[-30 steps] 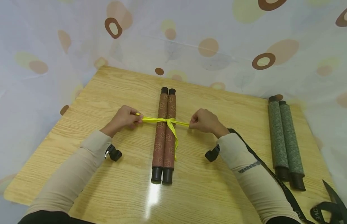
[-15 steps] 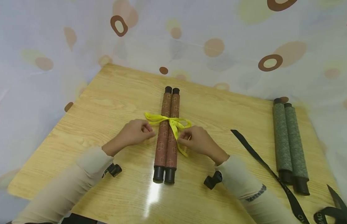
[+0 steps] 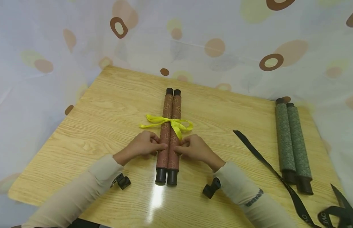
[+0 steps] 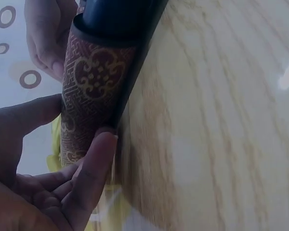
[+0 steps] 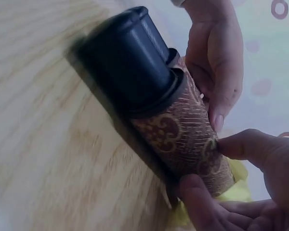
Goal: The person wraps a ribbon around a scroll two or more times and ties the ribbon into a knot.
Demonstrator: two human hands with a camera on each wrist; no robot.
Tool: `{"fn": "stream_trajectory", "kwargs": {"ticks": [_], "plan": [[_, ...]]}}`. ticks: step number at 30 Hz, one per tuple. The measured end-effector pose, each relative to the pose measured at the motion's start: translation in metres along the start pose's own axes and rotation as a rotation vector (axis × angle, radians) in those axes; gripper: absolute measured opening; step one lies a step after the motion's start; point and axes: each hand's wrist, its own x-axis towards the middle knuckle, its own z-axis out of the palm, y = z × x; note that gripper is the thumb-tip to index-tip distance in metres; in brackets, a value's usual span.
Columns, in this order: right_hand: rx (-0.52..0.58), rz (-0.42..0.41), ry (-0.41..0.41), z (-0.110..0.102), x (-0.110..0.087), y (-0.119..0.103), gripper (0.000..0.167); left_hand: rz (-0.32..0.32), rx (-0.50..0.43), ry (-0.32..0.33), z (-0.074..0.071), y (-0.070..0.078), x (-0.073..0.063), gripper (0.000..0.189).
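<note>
Two brown scrolls with a gold floral pattern [image 3: 165, 133] lie side by side on the table, black knobs at their ends. Around their middle a yellow ribbon [image 3: 177, 126] is tied, its loops and tails spreading to both sides. My left hand [image 3: 144, 144] holds the left scroll below the ribbon, thumb on top and fingers at its outer side. Opposite it, my right hand [image 3: 197, 148] grips the right scroll the same way. The right wrist view shows a scroll's black end knob [image 5: 130, 57] close, with the right thumb and a fingertip on the patterned cover.
Two green scrolls [image 3: 292, 142] lie at the table's right side. A black ribbon with pale lettering [image 3: 259, 156] runs from right of the hands toward the front right, where more black ribbon [image 3: 333, 210] is bunched. A spotted curtain [image 3: 193, 38] hangs behind the wooden table [image 3: 113, 91].
Both hands let go of the yellow ribbon ends they held stretched out sideways, moved inward and toward the body, and now hold the brown scrolls. The ribbon has relaxed into loose loops.
</note>
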Motion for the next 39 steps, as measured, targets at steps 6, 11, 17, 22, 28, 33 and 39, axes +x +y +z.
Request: {"fn": "stream_trajectory", "kwargs": {"ticks": [6,11,17,22,28,33,39], "plan": [[0.009,-0.052,0.039,0.007,0.009,-0.011,0.024,0.041,-0.049,0.102,-0.009,-0.005,-0.006,0.036],[0.012,-0.096,0.071,0.007,0.027,-0.031,0.026,0.055,-0.085,0.167,-0.032,-0.005,-0.009,0.035],[0.064,-0.099,0.031,0.018,0.056,-0.057,0.025,0.009,-0.160,0.161,-0.065,-0.020,-0.010,0.034],[0.105,-0.119,-0.011,0.040,0.089,-0.075,0.026,-0.014,-0.121,0.152,-0.097,-0.042,-0.010,0.038],[0.167,-0.149,-0.002,0.056,0.125,-0.095,0.043,-0.008,-0.030,0.117,-0.138,-0.051,-0.001,0.038],[0.181,-0.139,-0.019,0.067,0.144,-0.105,0.051,-0.023,0.023,0.113,-0.154,-0.059,0.004,0.037],[0.185,-0.137,-0.013,0.080,0.156,-0.114,0.048,-0.040,0.046,0.146,-0.165,-0.070,0.006,0.039]]}}
